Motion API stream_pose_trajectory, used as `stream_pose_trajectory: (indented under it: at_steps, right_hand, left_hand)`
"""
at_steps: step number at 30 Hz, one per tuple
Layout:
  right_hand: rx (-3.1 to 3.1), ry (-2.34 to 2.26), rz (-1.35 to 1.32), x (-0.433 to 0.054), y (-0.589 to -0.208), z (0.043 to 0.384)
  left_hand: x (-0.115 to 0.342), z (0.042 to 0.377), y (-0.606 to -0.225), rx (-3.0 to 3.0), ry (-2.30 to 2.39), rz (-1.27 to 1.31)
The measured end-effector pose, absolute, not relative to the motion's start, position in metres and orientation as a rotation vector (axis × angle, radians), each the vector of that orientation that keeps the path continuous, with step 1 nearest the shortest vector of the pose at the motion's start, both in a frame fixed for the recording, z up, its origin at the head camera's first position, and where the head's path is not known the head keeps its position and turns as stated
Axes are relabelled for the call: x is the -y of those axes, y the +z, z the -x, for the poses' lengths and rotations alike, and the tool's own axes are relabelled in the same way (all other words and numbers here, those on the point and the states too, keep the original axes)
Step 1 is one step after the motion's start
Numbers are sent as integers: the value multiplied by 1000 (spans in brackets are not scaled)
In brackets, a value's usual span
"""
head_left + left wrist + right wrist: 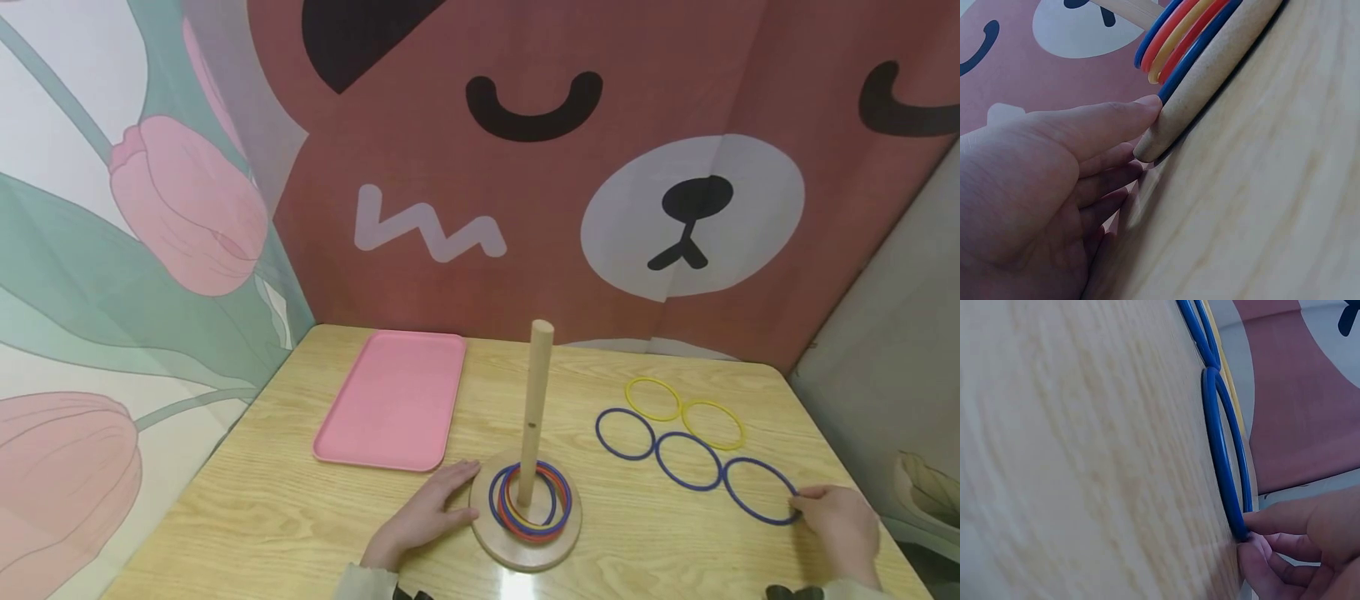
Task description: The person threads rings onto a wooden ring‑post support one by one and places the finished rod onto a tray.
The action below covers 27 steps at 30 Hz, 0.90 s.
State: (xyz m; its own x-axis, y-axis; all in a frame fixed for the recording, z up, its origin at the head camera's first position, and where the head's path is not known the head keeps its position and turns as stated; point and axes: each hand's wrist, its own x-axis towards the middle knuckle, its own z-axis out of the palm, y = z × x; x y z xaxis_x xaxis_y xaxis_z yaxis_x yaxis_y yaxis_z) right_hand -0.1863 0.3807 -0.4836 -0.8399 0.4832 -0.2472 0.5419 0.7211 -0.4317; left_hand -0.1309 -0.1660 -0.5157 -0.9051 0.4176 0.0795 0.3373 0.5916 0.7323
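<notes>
A round wooden base (525,557) with an upright wooden peg (537,375) stands near the front middle of the table. Several blue, red and yellow rings (534,537) lie stacked loosely around the peg. My left hand (427,512) rests at the base's left side, its fingers fairly straight; in the left wrist view the thumb (1116,122) touches the base's edge. At the right, my right hand (840,525) pinches the near right edge of a blue ring (738,500) between thumb and fingers. That ring appears flat on the table in the head view.
Left of the peg lies a pink tray (397,396). Two more blue rings (678,481) sit beside the held one, with two yellow rings (651,380) behind them. A bear-print cloth (540,192) hangs behind the table's back edge.
</notes>
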Motion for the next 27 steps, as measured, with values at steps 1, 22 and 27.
stream_pose_trajectory:
  at_steps: [1,22,27]
  right_hand:
    - [-2804,-761,-846,-380,-484,186]
    - [-2758,-1065,-858,-387,-490,184]
    - [-2730,-1181,-885,-390,-493,185]
  left_hand:
    - [166,131,-516,-2711,1215,-645]
    - [166,131,-516,-2704,1223,-633]
    - [166,131,-516,-2707,1220,-639]
